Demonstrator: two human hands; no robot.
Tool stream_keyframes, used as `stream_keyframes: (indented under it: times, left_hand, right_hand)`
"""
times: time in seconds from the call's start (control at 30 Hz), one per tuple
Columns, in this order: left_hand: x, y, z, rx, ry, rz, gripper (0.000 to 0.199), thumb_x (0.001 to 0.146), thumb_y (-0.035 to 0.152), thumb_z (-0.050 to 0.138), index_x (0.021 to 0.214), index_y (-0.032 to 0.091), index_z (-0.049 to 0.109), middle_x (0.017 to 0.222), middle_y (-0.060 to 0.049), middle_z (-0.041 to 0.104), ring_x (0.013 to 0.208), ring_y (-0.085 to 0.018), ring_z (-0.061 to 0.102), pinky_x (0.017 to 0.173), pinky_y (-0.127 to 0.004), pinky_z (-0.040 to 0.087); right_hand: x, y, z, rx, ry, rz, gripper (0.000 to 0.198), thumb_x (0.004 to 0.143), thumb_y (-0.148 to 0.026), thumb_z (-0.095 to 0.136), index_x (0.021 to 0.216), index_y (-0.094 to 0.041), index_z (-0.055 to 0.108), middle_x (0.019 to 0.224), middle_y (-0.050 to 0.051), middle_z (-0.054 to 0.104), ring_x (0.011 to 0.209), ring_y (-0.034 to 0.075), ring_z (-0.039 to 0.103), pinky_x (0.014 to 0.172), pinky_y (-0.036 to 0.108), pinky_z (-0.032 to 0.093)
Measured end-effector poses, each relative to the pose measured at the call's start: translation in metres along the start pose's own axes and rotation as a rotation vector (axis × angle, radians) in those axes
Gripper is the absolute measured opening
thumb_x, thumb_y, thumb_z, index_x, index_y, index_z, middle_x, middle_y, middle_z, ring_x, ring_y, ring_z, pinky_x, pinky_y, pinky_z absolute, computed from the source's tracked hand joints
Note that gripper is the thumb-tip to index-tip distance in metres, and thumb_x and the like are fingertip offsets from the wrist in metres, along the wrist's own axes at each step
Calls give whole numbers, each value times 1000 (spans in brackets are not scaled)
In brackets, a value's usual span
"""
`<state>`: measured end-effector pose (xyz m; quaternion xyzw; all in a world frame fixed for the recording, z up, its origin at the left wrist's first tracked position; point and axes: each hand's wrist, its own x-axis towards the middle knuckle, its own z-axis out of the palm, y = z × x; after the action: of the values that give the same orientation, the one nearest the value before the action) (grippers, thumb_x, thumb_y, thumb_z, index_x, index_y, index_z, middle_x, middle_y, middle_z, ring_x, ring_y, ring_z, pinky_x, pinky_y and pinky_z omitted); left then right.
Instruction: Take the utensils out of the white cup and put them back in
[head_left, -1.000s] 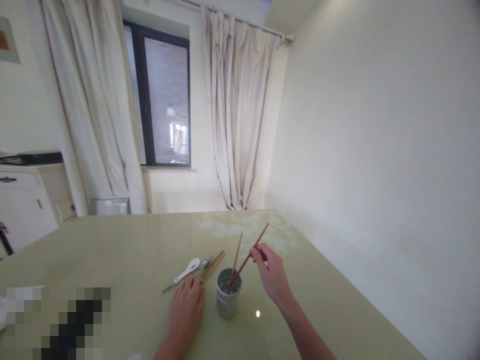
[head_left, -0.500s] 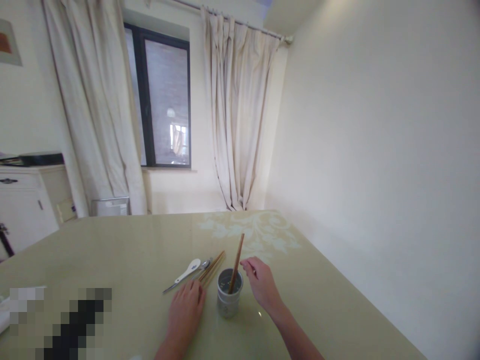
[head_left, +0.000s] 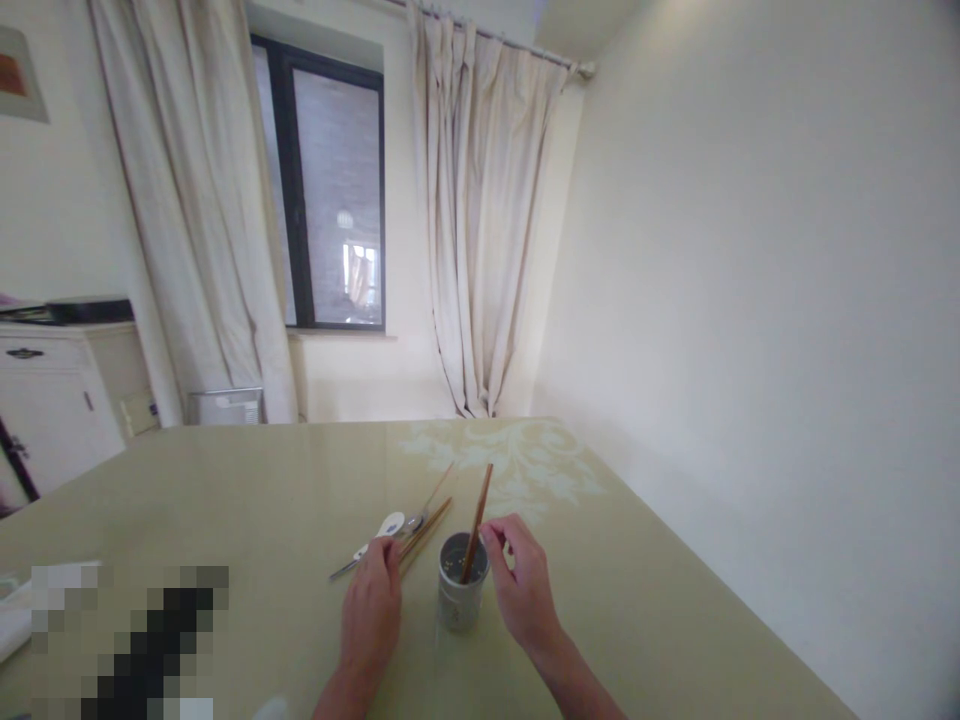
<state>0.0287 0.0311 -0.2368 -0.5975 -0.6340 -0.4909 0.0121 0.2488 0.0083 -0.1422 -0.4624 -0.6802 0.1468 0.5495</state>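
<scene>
A grey metal cup (head_left: 460,606) stands upright on the table, with brown chopsticks (head_left: 481,500) leaning out of it to the right. My right hand (head_left: 521,582) is at the cup's right rim, thumb and fingertips pinched against these chopsticks. Left of the cup, my left hand (head_left: 370,605) is closed, its fingertips on a thin chopstick (head_left: 441,482) that points up and away. Other light chopsticks (head_left: 431,524) lie beside its fingers. A white spoon (head_left: 391,524) and a metal spoon (head_left: 413,522) lie just beyond; the fingers partly cover the white spoon's handle.
The pale green table (head_left: 247,510) runs to a wall (head_left: 750,300) on the right. White items (head_left: 22,610) lie at the left edge beside a blurred-out patch. Behind are curtains (head_left: 480,220), a window (head_left: 337,200) and a white cabinet (head_left: 52,400).
My left fingers have drawn together, and a thin chopstick now reaches out past the others. My right fingertips have come closer to the chopsticks in the cup. The view has shifted slightly.
</scene>
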Motion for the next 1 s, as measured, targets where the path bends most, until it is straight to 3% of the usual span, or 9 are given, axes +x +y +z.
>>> stream_keyframes:
  times: [0.13,0.2,0.3,0.4,0.5,0.7,0.83,1.0]
  left_hand:
    - [-7,10,-3,-214,147,239,43,110,53,41,99,23,70,91,-8,81,85,-23,79,79,-36,65]
    - [-16,13,0,-264,118,388,38,110,48,46,99,23,72,92,-8,82,89,-22,80,83,-34,66]
    - [-25,15,3,-292,44,475,31,110,39,48,106,24,74,96,-8,82,92,-21,81,85,-33,66]
    - [-23,16,1,-292,46,424,32,111,39,45,116,22,71,105,-10,82,96,-22,80,85,-34,65]
    - [-12,13,-2,-242,33,297,31,111,38,43,111,23,70,102,-9,80,96,-23,78,86,-34,64]
    - [1,0,4,-128,-46,235,28,109,36,45,102,25,70,97,-7,79,93,-25,77,85,-38,63]
    - [-3,-2,6,-106,-98,218,28,108,33,44,104,25,70,102,-7,80,97,-25,78,85,-40,63]
    - [-5,-2,7,-108,-151,168,28,106,31,44,105,24,71,104,-7,81,96,-26,79,87,-43,64]
  right_hand:
    - [-1,-14,5,86,-71,9,36,110,-47,55,99,-22,78,95,7,76,90,22,69,83,32,53]
    - [0,-19,6,166,-89,61,36,109,-49,55,103,-22,78,96,7,77,90,22,71,81,31,54]
    - [3,-24,5,278,-93,153,41,108,-55,56,102,-21,76,84,5,76,80,22,72,74,30,55]
    - [12,-23,-6,299,10,161,44,107,-59,55,101,-20,75,79,4,74,77,22,71,72,29,55]
    - [26,-18,-21,202,129,133,45,106,-61,55,101,-20,74,78,4,73,76,22,71,72,30,54]
    - [35,4,-25,-1,-53,116,45,104,-59,56,83,-23,73,72,4,75,67,22,69,64,31,50]
    - [28,12,-16,-51,-97,152,44,102,-58,54,86,-23,75,75,5,76,66,23,68,63,33,49]
    - [19,-31,-32,50,166,94,45,103,-63,56,82,-25,66,74,5,67,69,23,61,66,36,50]
